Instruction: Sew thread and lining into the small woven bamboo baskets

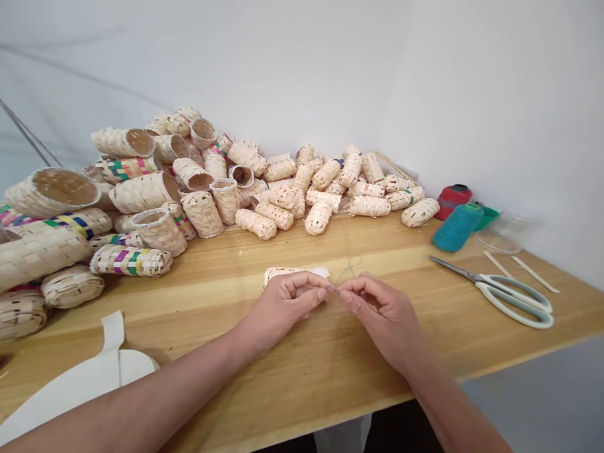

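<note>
Pile of woven baskets across upper left of wooden table. Scissors at right, teal spool and red spool just above. White fabric lower left.

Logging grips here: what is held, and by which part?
Left hand and right hand pinch a thin thread where their fingertips meet; which part of it cannot be told.

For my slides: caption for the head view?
Left hand and right hand pinch thread beside a woven tube; scissors nearby.
</note>
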Available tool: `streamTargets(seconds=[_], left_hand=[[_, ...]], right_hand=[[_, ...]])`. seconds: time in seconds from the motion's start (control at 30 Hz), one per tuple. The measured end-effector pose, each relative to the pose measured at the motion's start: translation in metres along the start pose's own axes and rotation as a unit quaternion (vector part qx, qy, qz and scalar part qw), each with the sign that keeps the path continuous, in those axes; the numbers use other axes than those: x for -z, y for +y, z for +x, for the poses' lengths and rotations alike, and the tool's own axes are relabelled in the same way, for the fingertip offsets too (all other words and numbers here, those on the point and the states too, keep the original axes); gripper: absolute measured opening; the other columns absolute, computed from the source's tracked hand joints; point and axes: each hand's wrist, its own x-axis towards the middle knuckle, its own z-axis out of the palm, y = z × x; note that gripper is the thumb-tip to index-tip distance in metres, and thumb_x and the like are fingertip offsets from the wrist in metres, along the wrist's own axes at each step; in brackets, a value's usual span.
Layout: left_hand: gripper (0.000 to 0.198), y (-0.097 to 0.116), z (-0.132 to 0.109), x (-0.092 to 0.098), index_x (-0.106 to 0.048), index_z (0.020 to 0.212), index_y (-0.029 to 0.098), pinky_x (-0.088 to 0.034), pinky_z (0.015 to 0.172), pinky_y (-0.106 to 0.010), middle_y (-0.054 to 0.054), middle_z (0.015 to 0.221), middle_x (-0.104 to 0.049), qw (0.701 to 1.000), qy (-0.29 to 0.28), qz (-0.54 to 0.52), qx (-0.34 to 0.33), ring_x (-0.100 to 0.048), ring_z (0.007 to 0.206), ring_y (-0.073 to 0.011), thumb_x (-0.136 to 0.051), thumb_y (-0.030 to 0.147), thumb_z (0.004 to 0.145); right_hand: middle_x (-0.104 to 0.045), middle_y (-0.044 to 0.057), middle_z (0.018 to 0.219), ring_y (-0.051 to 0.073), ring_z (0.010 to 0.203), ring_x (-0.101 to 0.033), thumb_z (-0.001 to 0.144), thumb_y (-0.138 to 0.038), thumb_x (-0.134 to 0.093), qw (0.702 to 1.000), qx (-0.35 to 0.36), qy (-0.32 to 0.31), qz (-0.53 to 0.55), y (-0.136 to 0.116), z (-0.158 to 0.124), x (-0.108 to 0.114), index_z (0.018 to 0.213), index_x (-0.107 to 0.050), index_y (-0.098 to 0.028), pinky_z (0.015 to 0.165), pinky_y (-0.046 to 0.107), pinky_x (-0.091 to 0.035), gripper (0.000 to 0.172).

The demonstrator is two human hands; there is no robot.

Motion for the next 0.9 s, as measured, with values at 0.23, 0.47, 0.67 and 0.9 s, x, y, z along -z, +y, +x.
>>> streamTargets(seconds=[0.23, 0.47, 0.67, 0.9], left_hand=[[0.025, -0.0014, 0.0006, 0.0006, -0.067, 0.081, 0.015, -0.014, 0.043, -0.021, 0.007, 0.049, -0.038, 1.0, 0.006, -0.008, 0.0, -0.022, 0.043, -0.004, -0.066, 0.039, 0.075], [0.026, -0.0017, 0.0006, 0.0023, -0.068, 0.083, 0.015, -0.014, 0.043, -0.022, 0.006, 0.051, -0.039, 1.0, -0.006, -0.012, -0.003, -0.021, 0.043, -0.0041, -0.063, 0.04, 0.078], [0.029, -0.0016, 0.0006, 0.0022, -0.068, 0.083, 0.013, -0.014, 0.044, -0.021, 0.005, 0.054, -0.042, 1.0, -0.004, -0.01, -0.006, -0.023, 0.045, -0.0043, -0.063, 0.042, 0.077], [0.026, -0.0007, -0.0002, 0.0002, -0.067, 0.077, 0.014, -0.017, 0.045, -0.021, 0.007, 0.05, -0.038, 1.0, -0.001, 0.019, -0.01, -0.023, 0.045, -0.0051, -0.063, 0.039, 0.076]], right_hand=[[-0.062, -0.002, 0.073, 0.013, 0.064, -0.054, 0.086, -0.027, -0.056, 1.0, 0.01, 0.005, 0.006, 0.0003, 0.0001, -0.001, 0.078, -0.065, -0.021, 0.061, 0.023, -0.042, 0.013], [-0.062, -0.001, 0.073, 0.014, 0.065, -0.055, 0.087, -0.028, -0.056, 1.0, 0.012, 0.007, 0.011, 0.0003, 0.0001, -0.0008, 0.078, -0.065, -0.022, 0.062, 0.024, -0.043, 0.014], [-0.062, -0.002, 0.074, 0.013, 0.067, -0.055, 0.087, -0.026, -0.056, 1.0, 0.008, 0.002, 0.016, -0.0007, -0.0001, -0.0008, 0.079, -0.064, -0.021, 0.062, 0.023, -0.042, 0.012], [-0.058, -0.001, 0.073, 0.013, 0.066, -0.052, 0.088, -0.028, -0.056, 1.0, 0.015, -0.008, 0.007, 0.0004, -0.0006, -0.0003, 0.078, -0.064, -0.021, 0.062, 0.023, -0.04, 0.014]])
